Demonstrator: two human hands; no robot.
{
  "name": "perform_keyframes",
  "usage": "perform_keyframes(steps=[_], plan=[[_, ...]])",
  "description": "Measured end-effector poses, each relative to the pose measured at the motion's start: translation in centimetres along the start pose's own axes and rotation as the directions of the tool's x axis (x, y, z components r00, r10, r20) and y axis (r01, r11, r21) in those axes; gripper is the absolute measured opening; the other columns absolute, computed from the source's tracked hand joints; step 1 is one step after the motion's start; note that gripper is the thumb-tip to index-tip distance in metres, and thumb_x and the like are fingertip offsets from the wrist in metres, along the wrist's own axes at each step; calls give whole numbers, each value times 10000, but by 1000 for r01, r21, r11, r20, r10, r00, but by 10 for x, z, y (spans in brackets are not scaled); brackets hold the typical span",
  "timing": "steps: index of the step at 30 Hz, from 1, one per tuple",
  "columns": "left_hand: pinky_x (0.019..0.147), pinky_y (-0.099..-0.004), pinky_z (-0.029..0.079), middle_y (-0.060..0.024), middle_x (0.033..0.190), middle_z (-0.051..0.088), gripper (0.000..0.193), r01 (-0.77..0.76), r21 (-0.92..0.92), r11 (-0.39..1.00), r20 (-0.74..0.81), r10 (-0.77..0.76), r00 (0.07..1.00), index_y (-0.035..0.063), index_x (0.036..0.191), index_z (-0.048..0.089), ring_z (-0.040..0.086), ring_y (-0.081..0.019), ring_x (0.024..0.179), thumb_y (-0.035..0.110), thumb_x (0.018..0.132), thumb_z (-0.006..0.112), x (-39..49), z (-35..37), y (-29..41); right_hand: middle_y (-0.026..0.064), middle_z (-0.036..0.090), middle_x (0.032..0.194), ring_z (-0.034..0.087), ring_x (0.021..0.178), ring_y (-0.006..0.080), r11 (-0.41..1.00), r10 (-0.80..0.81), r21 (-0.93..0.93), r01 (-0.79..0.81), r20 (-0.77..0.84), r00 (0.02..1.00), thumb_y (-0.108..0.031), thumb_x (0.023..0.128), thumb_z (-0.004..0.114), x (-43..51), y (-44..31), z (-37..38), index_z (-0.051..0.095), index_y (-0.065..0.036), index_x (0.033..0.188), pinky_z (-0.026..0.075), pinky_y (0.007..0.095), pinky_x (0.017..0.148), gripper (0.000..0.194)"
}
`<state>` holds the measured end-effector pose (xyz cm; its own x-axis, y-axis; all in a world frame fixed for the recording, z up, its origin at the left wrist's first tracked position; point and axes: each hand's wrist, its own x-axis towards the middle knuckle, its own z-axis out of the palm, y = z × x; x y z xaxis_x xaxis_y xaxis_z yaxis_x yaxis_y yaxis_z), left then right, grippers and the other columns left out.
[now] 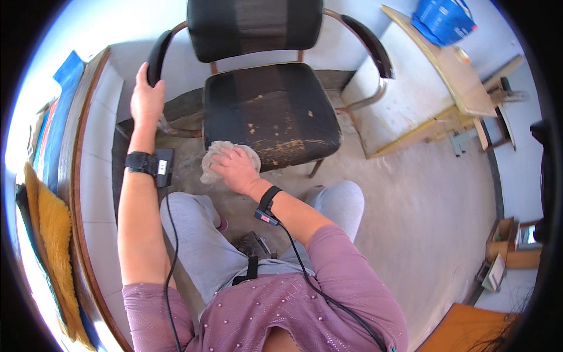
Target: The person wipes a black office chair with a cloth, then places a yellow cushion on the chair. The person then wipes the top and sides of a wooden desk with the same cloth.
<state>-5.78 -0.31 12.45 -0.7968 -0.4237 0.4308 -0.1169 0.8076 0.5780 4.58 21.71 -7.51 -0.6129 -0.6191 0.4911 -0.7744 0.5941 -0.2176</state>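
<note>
In front of me stands an armchair with a dark padded seat (272,105), its covering worn and cracked near the front edge. The padded backrest (259,31) rises behind it. My left hand (147,99) grips the end of the left armrest (159,55), fingers along its outer side. My right hand (237,170) presses a crumpled beige cloth (212,163) against the seat's front left corner. Part of the cloth hangs past the seat edge, and the hand hides the rest. The right armrest (369,44) is untouched.
A pale cabinet (400,88) stands right of the chair, with a blue bag (440,22) on top. Along the left runs a ledge with a brown edge (81,145), bearing a yellow fluffy cloth (55,224). Cables run from both wrist straps. A wooden box (501,237) sits far right.
</note>
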Motion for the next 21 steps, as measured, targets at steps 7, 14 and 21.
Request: perform_keyframes(steps=[7,14,21], plan=[[931,-457,500,-221,1167,676,674,44,6,999,58,-44,997,241,1503,375,665,-390,1051,313,873,605,4,1,-5,-6,567,1340,460,1314,246,998,6,-67,-9,-44,999,-99,749,685,-67,46,-36,656,-204,1175,343,474,1088,439],[934,-451,500,-210,1195,671,672,36,-18,999,52,-35,998,236,1506,374,663,-382,1063,293,880,611,3,3,-6,47,578,1317,469,1299,313,918,368,-96,-384,-150,918,-52,700,693,-139,97,-87,638,-203,1234,350,459,1104,558],[937,-456,498,-213,1207,665,663,2,-8,1000,15,-2,1000,227,1501,382,657,-391,1073,262,879,609,1,1,-2,117,580,1275,544,1188,212,471,882,793,-386,-422,209,-70,896,623,-143,158,-143,542,39,1302,407,335,1048,428]])
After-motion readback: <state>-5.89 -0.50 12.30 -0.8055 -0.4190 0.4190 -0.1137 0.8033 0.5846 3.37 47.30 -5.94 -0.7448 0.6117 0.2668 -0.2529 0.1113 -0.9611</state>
